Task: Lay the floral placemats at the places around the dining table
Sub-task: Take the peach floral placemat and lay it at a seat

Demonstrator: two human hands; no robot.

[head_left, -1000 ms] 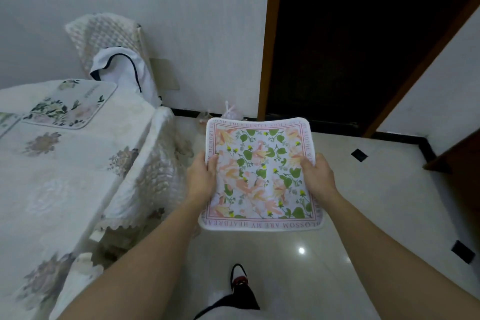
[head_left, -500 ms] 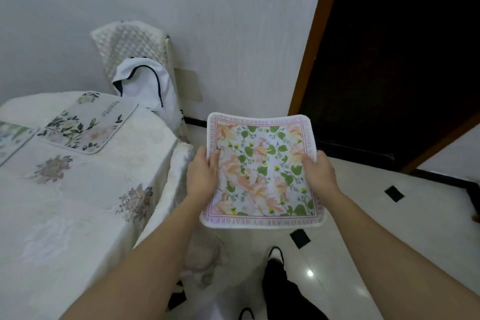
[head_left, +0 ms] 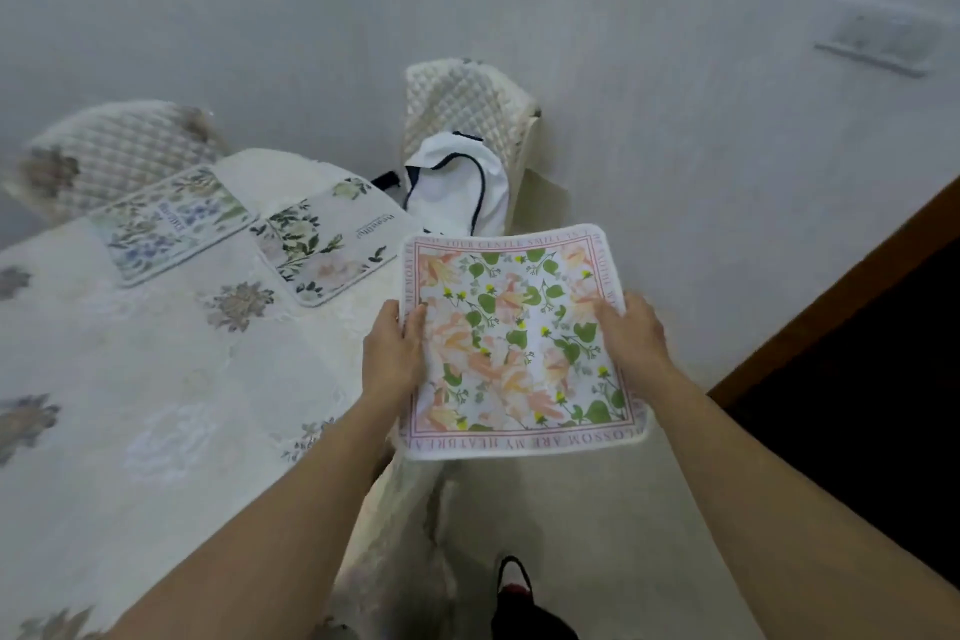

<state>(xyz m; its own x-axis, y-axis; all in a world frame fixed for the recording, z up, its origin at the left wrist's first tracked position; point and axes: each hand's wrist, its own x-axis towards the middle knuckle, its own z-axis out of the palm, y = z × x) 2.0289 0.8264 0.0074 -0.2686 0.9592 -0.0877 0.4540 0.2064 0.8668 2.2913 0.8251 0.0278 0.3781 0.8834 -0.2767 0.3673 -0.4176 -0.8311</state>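
Head view: a square pink-and-green floral placemat (head_left: 517, 343) is held in the air by both hands, face up, at the table's near right corner. The left hand (head_left: 390, 353) is closed on the mat's left edge, thumb on top and the other fingers hidden beneath. The right hand (head_left: 638, 340) is closed on the right edge the same way. The mat is kept roughly flat, with its near edge drooping slightly. Lettering is printed along its border. Whether the mat's left edge overlaps the table corner or sits just beside it cannot be told.

The dining table (head_left: 156, 405) is covered by a cream floral tablecloth, which hangs down over the corner below the held mat. Two placemats are already laid at the far end, side by side and nearly touching: a blue-flowered placemat (head_left: 171, 224) on the left and a white-flowered placemat (head_left: 324, 244) on the right, near the table's far right corner.

A quilted chair back (head_left: 467, 104) is seen against the wall beyond that corner, with a white garment (head_left: 457, 192) with dark trim draped over it. A second quilted chair (head_left: 114, 151) is seen behind the blue-flowered mat, blurred. One shoe (head_left: 514, 582) is visible on the floor at the bottom.
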